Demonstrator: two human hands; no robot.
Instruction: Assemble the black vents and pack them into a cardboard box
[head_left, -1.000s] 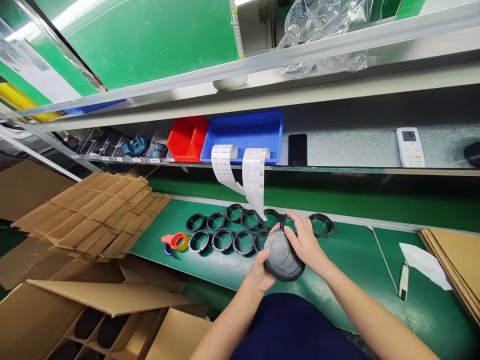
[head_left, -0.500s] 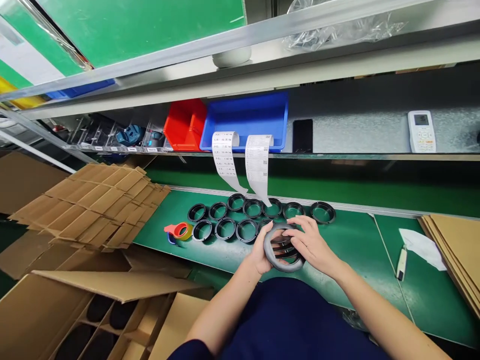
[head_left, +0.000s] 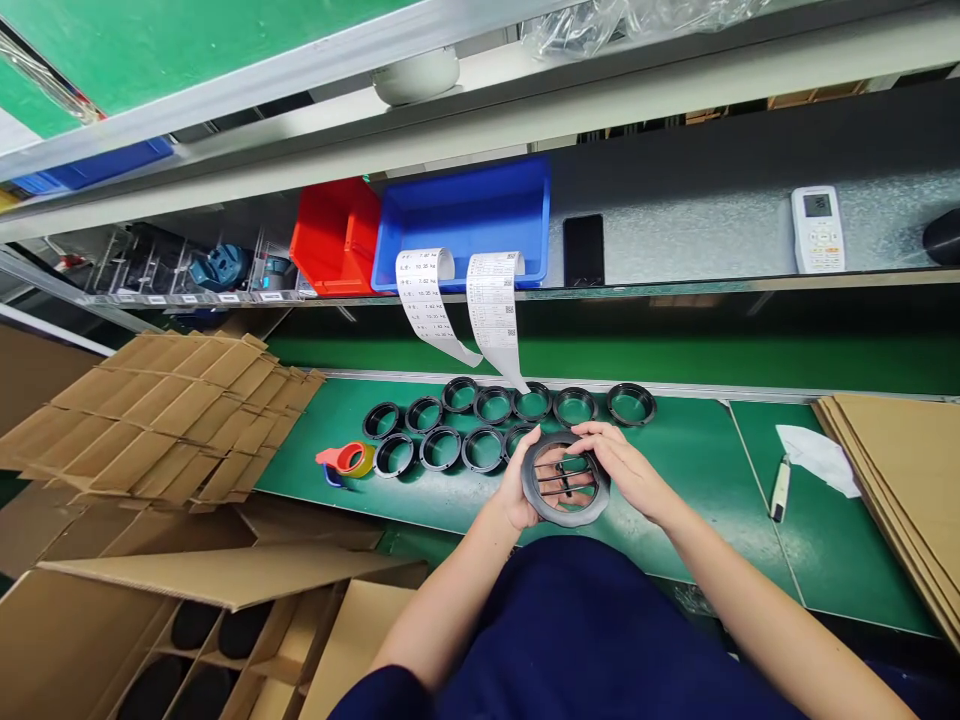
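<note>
Between my hands is a round black air vent point(head_left: 564, 514) with thin slats across its opening, its face turned up toward me. My left hand point(head_left: 519, 488) is closed around its left side, and some fingers show through the opening behind the slats. At the upper right, my right hand point(head_left: 626, 472) grips the rim, fingertips bent over the inner edge. Beyond my hands, several black rings point(head_left: 484, 450) lie in two rough rows on the green workbench point(head_left: 690, 480); the held vent and my left hand partly cover the nearest ones.
Left of the rings sits a red tape dispenser point(head_left: 351, 459). An open carton point(head_left: 247, 580) with dividers and black round parts stands lower left, below stacked cardboard dividers point(head_left: 150, 410). A utility knife point(head_left: 780, 490) and cardboard sheets point(head_left: 892, 470) lie right. Label strips point(head_left: 491, 310) hang from the shelf.
The vent has been tilted so its face and slats now show more squarely. My right hand's fingers have shifted toward its upper rim. The camera view has moved slightly.
</note>
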